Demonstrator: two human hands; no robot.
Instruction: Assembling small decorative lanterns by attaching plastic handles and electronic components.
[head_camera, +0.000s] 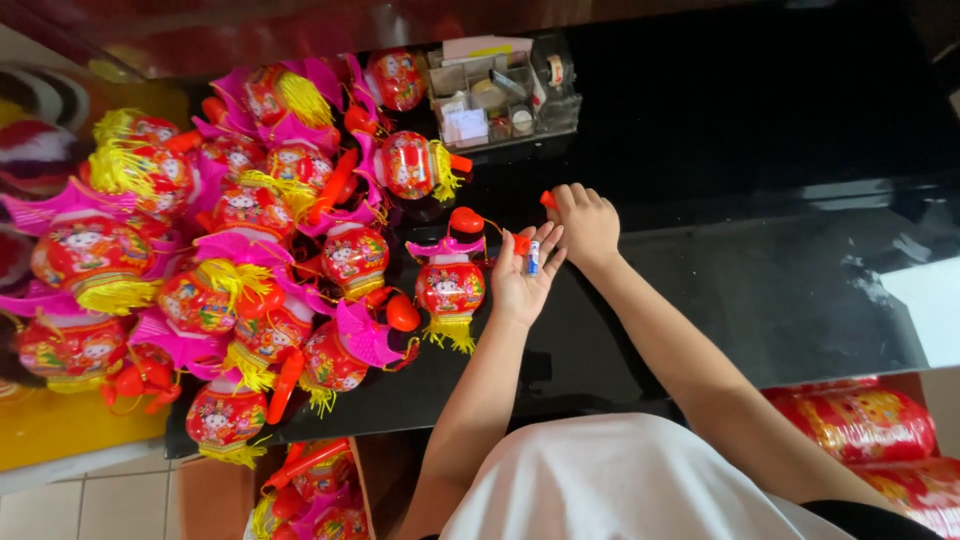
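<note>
In my left hand (524, 275), palm up, lies a small white-and-blue battery (533, 257), loosely cradled, while my right hand (587, 225) just beside it pinches a red handle piece (548, 199). Just left of my palm stands one toy lantern (450, 288) with its red handle (467, 220) on a cord, apparently the one in work. Further left a big heap of lanterns (230, 240) waits; I cannot tell which are done.

Glossy red plastic lanterns (250, 250) with shiny pink fins and stringy yellow tassels crowd a polished black worktop (760, 290) that mirrors the light like glass. A clear plastic organiser (505, 90) holds paper slips. The left hand (522, 280) cradles a small smooth battery (533, 257). White matt cloth (620, 480) covers the lap.
</note>
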